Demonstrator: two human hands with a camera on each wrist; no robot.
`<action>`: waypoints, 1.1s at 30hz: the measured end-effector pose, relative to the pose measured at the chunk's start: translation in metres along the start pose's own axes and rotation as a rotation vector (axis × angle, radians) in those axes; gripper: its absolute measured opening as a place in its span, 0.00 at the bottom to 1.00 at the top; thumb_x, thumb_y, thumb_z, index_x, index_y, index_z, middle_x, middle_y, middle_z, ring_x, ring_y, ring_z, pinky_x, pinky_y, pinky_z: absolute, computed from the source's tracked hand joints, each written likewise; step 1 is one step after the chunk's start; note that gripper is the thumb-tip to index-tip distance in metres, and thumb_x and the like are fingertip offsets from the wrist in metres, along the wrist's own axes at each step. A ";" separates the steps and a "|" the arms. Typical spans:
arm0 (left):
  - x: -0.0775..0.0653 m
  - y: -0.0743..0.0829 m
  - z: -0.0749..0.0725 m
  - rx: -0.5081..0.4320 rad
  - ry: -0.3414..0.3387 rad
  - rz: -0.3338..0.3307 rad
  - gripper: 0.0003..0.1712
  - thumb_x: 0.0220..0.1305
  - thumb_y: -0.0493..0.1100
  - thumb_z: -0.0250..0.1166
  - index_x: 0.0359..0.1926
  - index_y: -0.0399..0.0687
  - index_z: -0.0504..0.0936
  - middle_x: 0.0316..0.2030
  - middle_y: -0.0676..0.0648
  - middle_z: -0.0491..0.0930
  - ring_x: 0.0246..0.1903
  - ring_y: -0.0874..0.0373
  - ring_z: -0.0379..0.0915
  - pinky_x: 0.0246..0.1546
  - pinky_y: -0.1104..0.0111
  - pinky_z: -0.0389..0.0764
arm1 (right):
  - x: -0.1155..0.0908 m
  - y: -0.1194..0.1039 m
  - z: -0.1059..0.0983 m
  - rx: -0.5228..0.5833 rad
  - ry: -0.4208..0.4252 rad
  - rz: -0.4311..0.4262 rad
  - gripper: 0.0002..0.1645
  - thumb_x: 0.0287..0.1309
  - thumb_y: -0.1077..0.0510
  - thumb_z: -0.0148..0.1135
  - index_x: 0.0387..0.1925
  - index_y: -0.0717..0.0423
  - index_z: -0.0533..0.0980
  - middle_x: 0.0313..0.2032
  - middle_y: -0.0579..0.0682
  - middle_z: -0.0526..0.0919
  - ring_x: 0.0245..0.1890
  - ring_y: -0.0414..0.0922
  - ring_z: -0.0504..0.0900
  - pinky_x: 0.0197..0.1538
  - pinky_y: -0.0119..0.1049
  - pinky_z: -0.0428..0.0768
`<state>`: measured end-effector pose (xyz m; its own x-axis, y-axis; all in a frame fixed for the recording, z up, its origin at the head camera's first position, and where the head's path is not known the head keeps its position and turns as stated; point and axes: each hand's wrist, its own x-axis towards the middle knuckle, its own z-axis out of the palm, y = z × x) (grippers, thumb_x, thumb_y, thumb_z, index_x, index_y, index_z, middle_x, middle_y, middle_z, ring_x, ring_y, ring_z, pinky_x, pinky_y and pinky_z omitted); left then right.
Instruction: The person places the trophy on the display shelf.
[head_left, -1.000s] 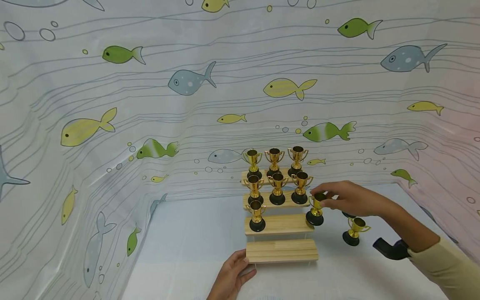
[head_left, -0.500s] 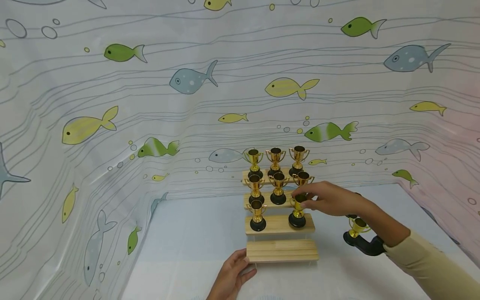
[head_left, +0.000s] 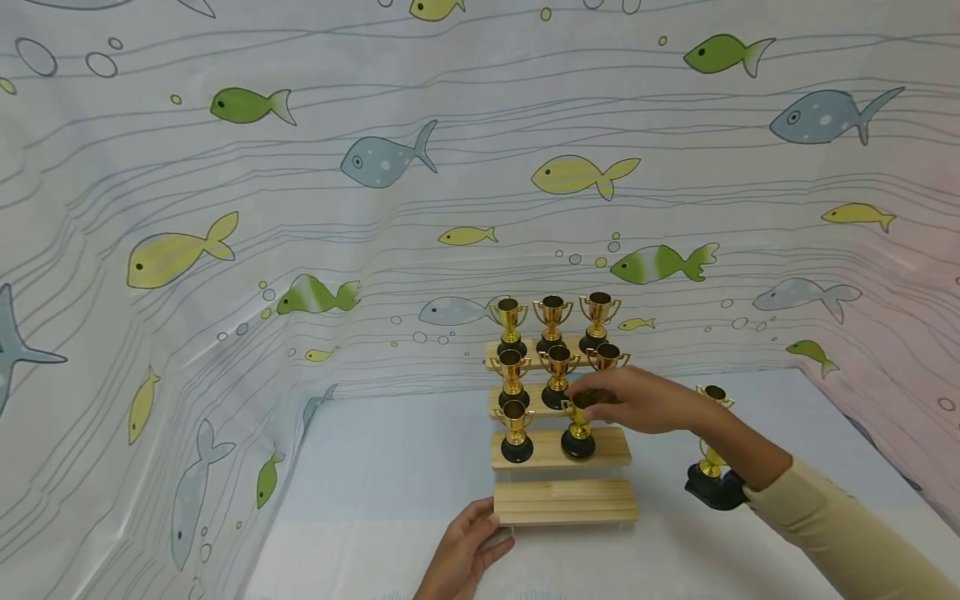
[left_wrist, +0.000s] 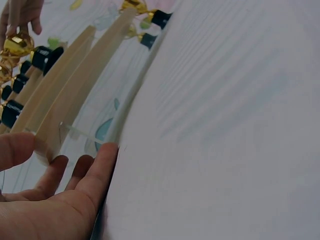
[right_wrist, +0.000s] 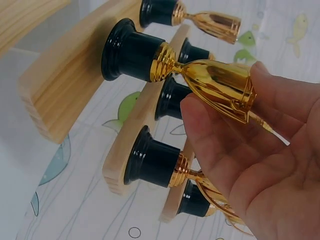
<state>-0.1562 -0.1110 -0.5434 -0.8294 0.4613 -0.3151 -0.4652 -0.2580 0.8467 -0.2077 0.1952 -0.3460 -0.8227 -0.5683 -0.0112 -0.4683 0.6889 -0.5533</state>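
Note:
A small gold trophy cup point(head_left: 578, 429) with a black base is pinched near its rim by my right hand point(head_left: 648, 402). In the right wrist view the cup point(right_wrist: 217, 80) has its base at the third wooden board, seemingly touching it. To its left on that board stands another trophy point(head_left: 516, 433). My left hand point(head_left: 467, 546) grips the left end of the lowest board point(head_left: 566, 504) of the stepped wooden stand. The left wrist view shows thumb and fingers point(left_wrist: 102, 165) on either side of that board's end.
Trophies stand in rows on the two upper boards point(head_left: 540, 392). More trophies point(head_left: 708, 462) stand on the white surface point(head_left: 360, 500) at right, partly hidden by the right forearm. A fish-patterned sheet point(head_left: 480, 208) hangs behind and at the sides.
My right hand has carried the trophy leftward from beside the stand's right end onto the third board, nearer the trophy there. The left hand has stayed at the lowest board.

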 end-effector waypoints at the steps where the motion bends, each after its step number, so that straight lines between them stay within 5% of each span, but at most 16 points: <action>1: 0.000 0.000 0.000 0.001 0.000 0.001 0.35 0.64 0.51 0.59 0.65 0.37 0.59 0.59 0.41 0.67 0.56 0.54 0.70 0.59 0.57 0.74 | 0.001 0.000 0.000 -0.005 0.004 -0.006 0.23 0.64 0.49 0.55 0.59 0.49 0.71 0.57 0.46 0.76 0.49 0.39 0.78 0.47 0.36 0.80; 15: 0.002 -0.001 0.000 0.003 0.013 0.019 0.34 0.64 0.49 0.59 0.64 0.36 0.60 0.57 0.40 0.69 0.54 0.53 0.72 0.57 0.56 0.75 | 0.010 -0.002 0.008 0.014 -0.011 -0.019 0.22 0.63 0.51 0.56 0.58 0.49 0.71 0.54 0.44 0.78 0.48 0.41 0.79 0.46 0.35 0.80; 25: 0.004 0.000 -0.001 -0.017 -0.045 0.016 0.34 0.65 0.49 0.58 0.65 0.36 0.58 0.58 0.41 0.69 0.56 0.53 0.70 0.60 0.58 0.73 | 0.014 -0.002 0.011 0.009 -0.015 -0.017 0.23 0.62 0.51 0.56 0.58 0.50 0.72 0.54 0.45 0.78 0.51 0.43 0.78 0.49 0.39 0.80; 33: 0.003 -0.001 -0.001 0.005 -0.006 0.016 0.34 0.65 0.50 0.58 0.65 0.36 0.59 0.58 0.39 0.68 0.56 0.52 0.71 0.58 0.57 0.74 | 0.015 -0.004 0.012 0.003 -0.011 -0.019 0.23 0.62 0.52 0.57 0.58 0.51 0.72 0.54 0.46 0.78 0.51 0.44 0.78 0.50 0.40 0.80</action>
<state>-0.1588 -0.1099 -0.5454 -0.8350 0.4623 -0.2985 -0.4499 -0.2612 0.8540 -0.2144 0.1785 -0.3534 -0.8099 -0.5865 -0.0096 -0.4832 0.6763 -0.5559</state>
